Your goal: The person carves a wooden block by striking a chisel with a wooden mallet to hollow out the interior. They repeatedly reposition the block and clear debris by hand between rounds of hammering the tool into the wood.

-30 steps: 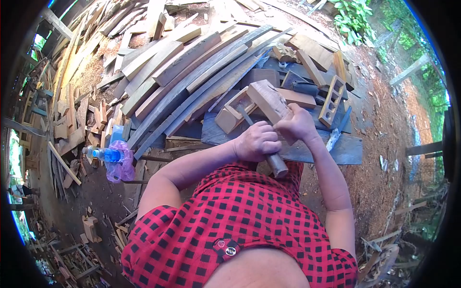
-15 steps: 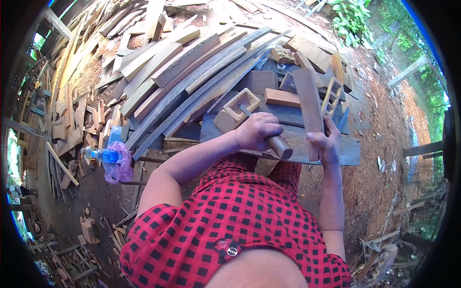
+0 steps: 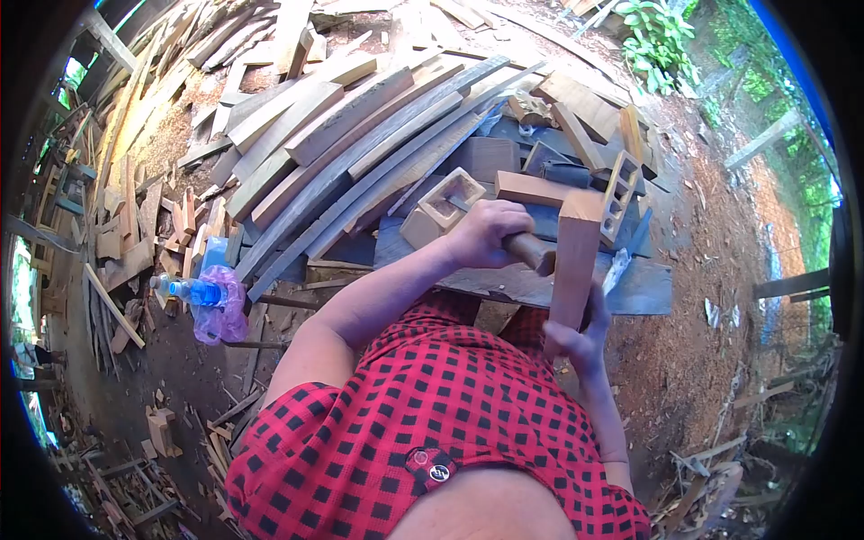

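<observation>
My left hand [image 3: 493,236] is closed around a chisel, with its thick round wooden handle [image 3: 529,253] pointing right. The chisel's blade is mostly hidden by my fingers. Just beyond that hand lies a wooden block with a hollow cut in it [image 3: 447,203], on the workbench [image 3: 490,282]. Low on the right, my right hand [image 3: 583,337] grips the lower end of a squared wooden bar [image 3: 576,261]. The bar stands up toward the camera, its end grain showing, close beside the handle's end.
A reddish wooden piece [image 3: 533,189] and a piece with several slots [image 3: 621,198] lie on the bench. Long planks [image 3: 360,148] are stacked behind it. At left, bottles [image 3: 193,290] stand by a pink plastic bag [image 3: 220,315]. Wood scraps and shavings cover the ground.
My right hand has drawn the wooden bar down and toward me, tilting its upper end toward the camera. My left hand and the chisel handle have shifted slightly up and right.
</observation>
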Action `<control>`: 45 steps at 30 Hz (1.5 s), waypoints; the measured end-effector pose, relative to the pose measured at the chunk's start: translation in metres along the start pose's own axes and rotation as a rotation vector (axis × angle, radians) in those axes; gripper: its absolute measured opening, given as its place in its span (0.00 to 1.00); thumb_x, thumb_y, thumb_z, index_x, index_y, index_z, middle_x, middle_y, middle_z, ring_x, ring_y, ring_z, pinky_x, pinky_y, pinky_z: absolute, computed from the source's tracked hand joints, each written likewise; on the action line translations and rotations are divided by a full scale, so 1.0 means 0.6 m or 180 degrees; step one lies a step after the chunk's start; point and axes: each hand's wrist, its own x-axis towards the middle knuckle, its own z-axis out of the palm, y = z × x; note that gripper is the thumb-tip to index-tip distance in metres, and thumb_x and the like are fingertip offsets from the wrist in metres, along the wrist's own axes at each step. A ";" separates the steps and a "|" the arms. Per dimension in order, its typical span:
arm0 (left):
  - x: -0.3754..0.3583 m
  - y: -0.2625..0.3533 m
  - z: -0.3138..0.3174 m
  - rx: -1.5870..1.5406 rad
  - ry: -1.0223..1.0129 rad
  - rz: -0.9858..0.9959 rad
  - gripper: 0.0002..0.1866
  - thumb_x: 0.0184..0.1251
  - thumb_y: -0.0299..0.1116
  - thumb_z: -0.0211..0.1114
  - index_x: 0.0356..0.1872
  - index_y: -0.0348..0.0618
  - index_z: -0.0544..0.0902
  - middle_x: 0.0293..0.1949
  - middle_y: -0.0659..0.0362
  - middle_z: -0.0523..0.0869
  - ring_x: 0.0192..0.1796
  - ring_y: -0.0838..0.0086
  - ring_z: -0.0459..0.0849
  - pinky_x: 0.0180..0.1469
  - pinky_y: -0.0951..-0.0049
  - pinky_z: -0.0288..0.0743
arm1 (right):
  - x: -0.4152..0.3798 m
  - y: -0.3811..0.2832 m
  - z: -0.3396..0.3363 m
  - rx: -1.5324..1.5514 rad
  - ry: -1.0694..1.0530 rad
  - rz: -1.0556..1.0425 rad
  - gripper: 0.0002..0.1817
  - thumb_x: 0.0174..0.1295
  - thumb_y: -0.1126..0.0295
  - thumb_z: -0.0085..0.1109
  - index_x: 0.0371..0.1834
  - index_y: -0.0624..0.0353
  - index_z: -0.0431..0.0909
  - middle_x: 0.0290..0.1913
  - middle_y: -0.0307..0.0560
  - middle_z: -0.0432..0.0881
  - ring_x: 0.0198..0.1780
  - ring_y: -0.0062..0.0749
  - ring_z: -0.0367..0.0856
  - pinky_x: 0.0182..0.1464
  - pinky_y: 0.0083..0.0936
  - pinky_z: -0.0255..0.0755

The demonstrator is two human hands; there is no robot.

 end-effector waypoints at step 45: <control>0.004 0.027 0.008 0.0197 -0.0566 0.0711 0.15 0.37 0.35 0.72 0.26 0.46 0.75 0.25 0.58 0.77 0.30 0.60 0.81 0.31 0.61 0.75 | -0.036 -0.012 -0.043 0.0874 0.0676 0.0790 0.45 0.35 0.65 0.72 0.63 0.65 0.67 0.48 0.44 0.76 0.47 0.29 0.77 0.52 0.28 0.73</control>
